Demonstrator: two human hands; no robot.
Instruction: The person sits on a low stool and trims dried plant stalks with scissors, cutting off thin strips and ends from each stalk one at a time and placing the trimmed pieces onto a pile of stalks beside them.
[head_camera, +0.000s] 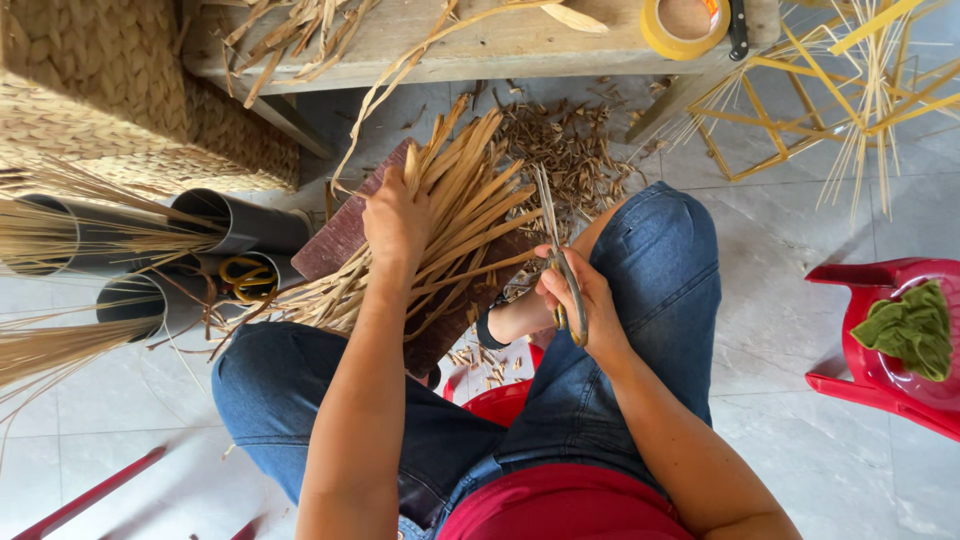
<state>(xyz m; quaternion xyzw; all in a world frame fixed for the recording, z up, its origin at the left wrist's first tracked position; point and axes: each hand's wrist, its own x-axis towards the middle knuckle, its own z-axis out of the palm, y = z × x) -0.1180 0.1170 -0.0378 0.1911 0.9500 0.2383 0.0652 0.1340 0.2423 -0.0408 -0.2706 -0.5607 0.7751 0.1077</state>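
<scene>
Blue denim jeans (660, 270), red top (565, 505), arms bare to above elbows, no gloves.

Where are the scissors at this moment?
In the head view, the scissors are in the right hand, blades pointing up beside the dried strips that the left hand holds.

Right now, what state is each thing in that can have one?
left hand: pressing the dried straw bundle down on the brown board
right hand: gripping scissors, blades at the straw
yellow tape roll: lying flat on the wooden bench
grey pipes: lying on their sides, straw inside
</scene>
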